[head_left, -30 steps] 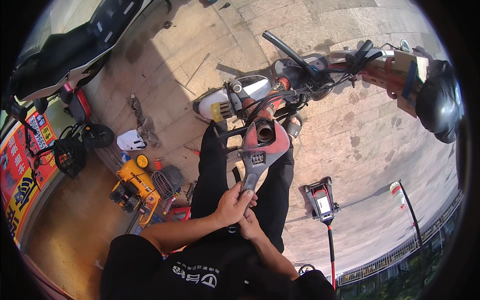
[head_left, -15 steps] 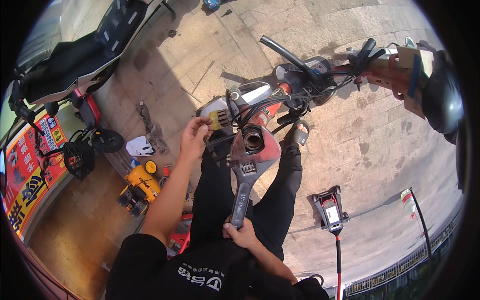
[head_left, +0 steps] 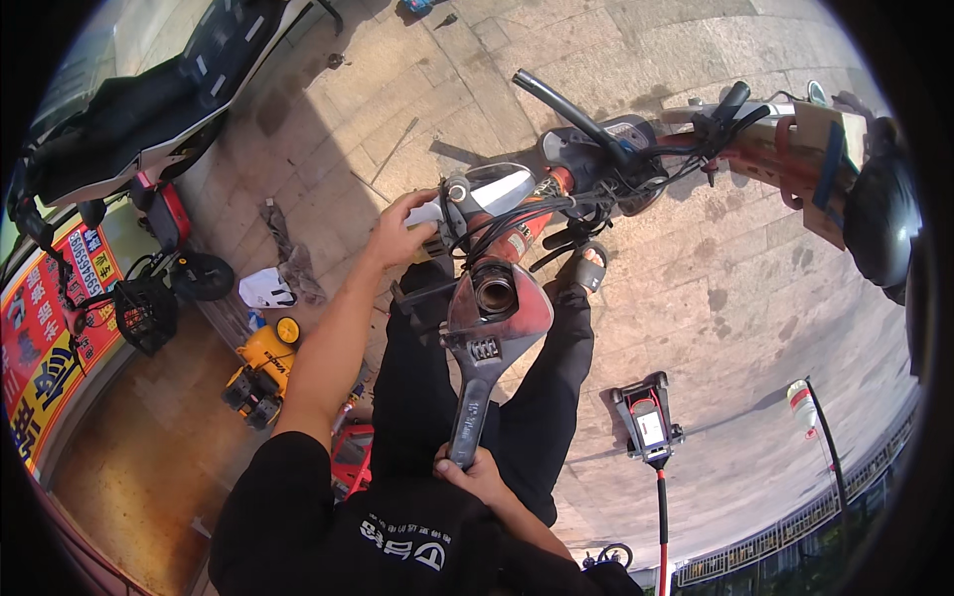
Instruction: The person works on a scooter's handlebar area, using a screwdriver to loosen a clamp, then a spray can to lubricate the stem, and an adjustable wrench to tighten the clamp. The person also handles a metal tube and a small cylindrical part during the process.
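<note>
My right hand (head_left: pixel 475 471) is closed round the handle end of a large adjustable wrench (head_left: pixel 471 412). Its wide jaws sit around a round, hollow metal fitting (head_left: pixel 494 292) at the red frame (head_left: pixel 519 236) of a scooter, between my legs. My left hand (head_left: pixel 401 236) is at the left of the scooter's front end, fingers curled over the edge of a white panel (head_left: pixel 500 186). A yellow slotted piece (head_left: pixel 427 242) shows in shade between thumb and fingers, mostly covered by the hand. Black cables (head_left: pixel 484 236) loop between the frame and the panel.
Handlebars (head_left: pixel 571 114) extend beyond the frame. A floor jack (head_left: pixel 648 422) stands right; a yellow compressor-like machine (head_left: pixel 260 360) and a white bag (head_left: pixel 266 288) lie left. A large black-seated scooter (head_left: pixel 149 114) is parked at the upper left. A red tool case (head_left: pixel 352 462) sits beside my leg.
My left hand has moved slightly up and forward, covering more of the yellow piece. My right hand keeps its hold on the wrench, which has shifted a little left in view.
</note>
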Available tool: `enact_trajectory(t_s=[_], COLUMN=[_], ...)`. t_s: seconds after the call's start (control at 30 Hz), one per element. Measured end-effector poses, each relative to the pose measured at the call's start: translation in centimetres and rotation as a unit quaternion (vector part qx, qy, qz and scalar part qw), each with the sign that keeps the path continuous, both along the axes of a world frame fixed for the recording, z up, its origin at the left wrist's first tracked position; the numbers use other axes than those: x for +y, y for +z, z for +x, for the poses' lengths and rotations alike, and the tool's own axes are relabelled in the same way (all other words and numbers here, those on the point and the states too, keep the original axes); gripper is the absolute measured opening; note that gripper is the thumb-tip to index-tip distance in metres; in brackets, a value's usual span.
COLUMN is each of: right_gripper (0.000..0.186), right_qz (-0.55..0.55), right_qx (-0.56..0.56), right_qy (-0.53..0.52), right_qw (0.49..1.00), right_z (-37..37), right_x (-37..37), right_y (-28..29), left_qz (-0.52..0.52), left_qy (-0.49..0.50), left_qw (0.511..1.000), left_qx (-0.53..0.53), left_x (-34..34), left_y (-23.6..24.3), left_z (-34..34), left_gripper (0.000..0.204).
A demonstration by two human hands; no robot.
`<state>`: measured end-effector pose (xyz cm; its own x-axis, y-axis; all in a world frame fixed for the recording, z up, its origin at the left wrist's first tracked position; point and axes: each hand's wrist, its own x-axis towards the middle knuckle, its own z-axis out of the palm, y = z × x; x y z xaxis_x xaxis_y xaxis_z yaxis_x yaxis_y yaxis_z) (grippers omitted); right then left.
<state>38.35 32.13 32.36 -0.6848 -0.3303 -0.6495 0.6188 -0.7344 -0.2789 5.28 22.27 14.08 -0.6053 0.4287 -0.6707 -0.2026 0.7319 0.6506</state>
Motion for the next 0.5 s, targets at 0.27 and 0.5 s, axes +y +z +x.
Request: enact_trajectory(t_s=[0.27,0.5], right_gripper=[0.014,0.019], right_qz=[-0.009,-0.005], right_qx=[0.036,0.024], right_qy=[0.013,0.042], right_qw=[0.999,0.999], right_z=[0.7,0.5], right_x=[-0.1,0.4], right_y=[-0.7,-1.0], left_qz=[-0.185,-0.237], left_qy=[-0.131,-0.041], left_qw=[0.967,0.967], left_qx=[0.12,0.086], left_x=[8.1,8.4], left_y=[-6.6,-7.0], left_z=[-2.3,-1.5], left_gripper=[0.05,0.022])
